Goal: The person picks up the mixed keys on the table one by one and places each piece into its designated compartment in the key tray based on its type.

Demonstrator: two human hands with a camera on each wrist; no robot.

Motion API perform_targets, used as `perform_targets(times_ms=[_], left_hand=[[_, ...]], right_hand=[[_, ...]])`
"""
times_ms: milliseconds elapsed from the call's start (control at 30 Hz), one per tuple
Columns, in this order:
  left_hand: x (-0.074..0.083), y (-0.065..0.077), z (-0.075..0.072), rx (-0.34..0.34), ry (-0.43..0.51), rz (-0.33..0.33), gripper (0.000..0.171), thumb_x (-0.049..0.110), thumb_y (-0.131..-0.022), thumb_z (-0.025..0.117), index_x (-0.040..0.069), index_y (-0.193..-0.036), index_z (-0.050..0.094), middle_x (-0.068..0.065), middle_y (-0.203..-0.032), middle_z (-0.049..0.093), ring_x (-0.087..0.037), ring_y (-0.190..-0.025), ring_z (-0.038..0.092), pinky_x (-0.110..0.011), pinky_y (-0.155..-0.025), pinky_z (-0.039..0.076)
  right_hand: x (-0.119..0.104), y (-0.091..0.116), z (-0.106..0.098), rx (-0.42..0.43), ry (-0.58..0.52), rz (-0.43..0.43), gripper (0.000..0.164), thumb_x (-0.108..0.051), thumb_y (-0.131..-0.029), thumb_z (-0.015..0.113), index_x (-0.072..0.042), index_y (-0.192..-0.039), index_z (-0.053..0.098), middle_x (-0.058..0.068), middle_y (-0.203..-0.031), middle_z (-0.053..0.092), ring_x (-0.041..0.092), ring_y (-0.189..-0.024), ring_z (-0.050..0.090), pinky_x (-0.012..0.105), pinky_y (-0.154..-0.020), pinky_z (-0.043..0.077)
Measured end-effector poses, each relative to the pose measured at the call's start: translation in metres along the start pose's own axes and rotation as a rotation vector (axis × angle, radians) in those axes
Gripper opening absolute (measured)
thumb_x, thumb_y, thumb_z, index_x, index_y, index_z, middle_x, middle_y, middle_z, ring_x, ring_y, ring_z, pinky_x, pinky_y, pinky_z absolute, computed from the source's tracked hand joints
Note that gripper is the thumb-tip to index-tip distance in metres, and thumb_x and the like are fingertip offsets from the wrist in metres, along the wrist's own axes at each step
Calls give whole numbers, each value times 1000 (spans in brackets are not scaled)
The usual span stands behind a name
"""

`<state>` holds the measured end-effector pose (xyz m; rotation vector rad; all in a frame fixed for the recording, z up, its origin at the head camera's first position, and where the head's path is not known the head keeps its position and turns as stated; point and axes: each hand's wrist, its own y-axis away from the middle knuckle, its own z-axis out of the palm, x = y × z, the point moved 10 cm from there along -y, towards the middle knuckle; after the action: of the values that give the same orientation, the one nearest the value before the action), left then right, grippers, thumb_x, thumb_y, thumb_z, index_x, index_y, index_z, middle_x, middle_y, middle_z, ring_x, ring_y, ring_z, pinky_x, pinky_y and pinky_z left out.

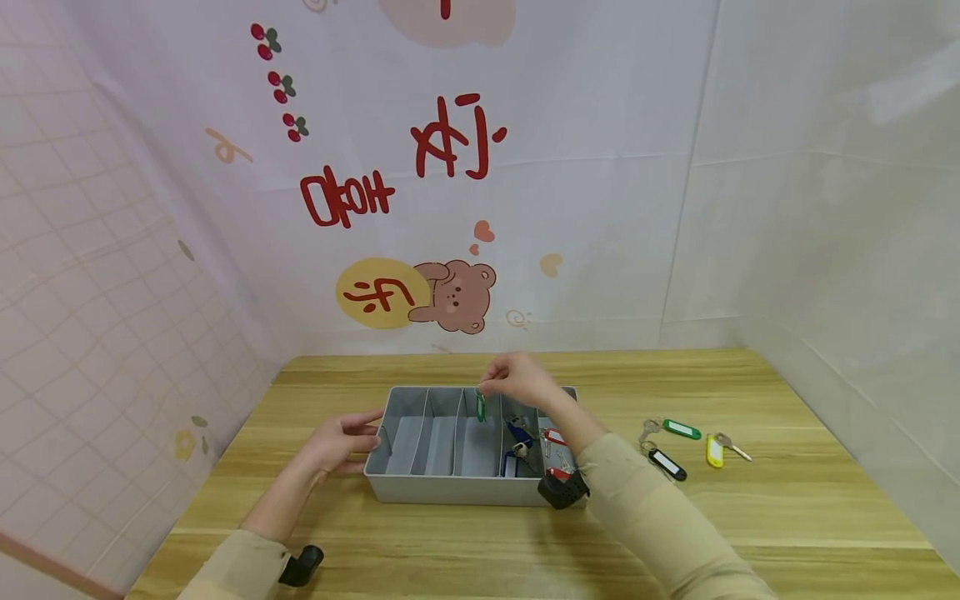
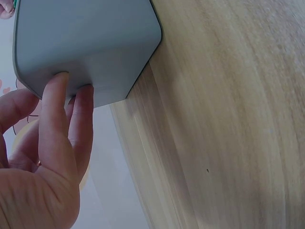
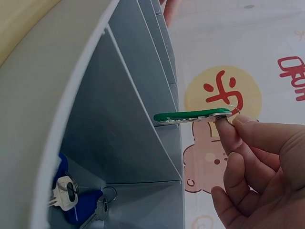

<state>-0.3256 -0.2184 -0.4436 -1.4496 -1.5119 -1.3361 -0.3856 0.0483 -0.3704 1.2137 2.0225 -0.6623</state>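
My right hand (image 1: 519, 382) pinches the ring end of a green key tag (image 1: 482, 407) between thumb and forefinger, and a key hangs alongside it in the right wrist view. The tag dangles over a middle compartment of a grey divided tray (image 1: 465, 490). At the tray's left end, my left hand (image 1: 337, 442) touches the outer wall, its fingertips (image 2: 57, 78) resting against the grey plastic with the fingers mostly straight. Blue key tags (image 1: 519, 433) with keys lie in the compartment right of the green tag. Red key tags (image 1: 555, 436) lie in the far right one, partly hidden by my right forearm.
On the wooden table (image 1: 465, 550) right of the tray lie a second green key tag (image 1: 682, 429), a black key tag (image 1: 667, 464) and a yellow key tag (image 1: 715, 451), with keys. A printed cloth backdrop (image 1: 600, 208) stands behind the table and along its sides.
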Motion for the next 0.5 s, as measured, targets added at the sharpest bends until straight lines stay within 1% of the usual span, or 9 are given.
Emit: perform_targets(times_ms=[133, 333, 500], left_hand=[[1, 0, 0, -8, 2, 7, 59, -2, -92, 65, -4, -146, 43, -32, -129, 54, -30, -97, 66, -45, -73, 59], [1, 1, 0, -3, 9, 6, 58, -3, -91, 65, -5, -145, 44, -31, -128, 56, -30, -97, 66, -45, -72, 59], [2, 1, 1, -10, 11, 10, 59, -3, -92, 65, -5, -146, 43, -31, -128, 56, -30, -97, 66, -45, -73, 59]], right_hand=[[2, -2, 4, -12, 1, -5, 9, -15, -92, 72, -8, -86, 72, -3, -79, 71, 33, -89, 68, 37, -79, 52], [3, -2, 8, -28, -8, -8, 10, -14, -92, 72, -7, -84, 72, -3, -79, 71, 30, -85, 67, 32, -74, 51], [5, -2, 10, -32, 10, -5, 8, -12, -92, 72, -6, -86, 73, -1, -79, 71, 27, -84, 68, 33, -74, 53]])
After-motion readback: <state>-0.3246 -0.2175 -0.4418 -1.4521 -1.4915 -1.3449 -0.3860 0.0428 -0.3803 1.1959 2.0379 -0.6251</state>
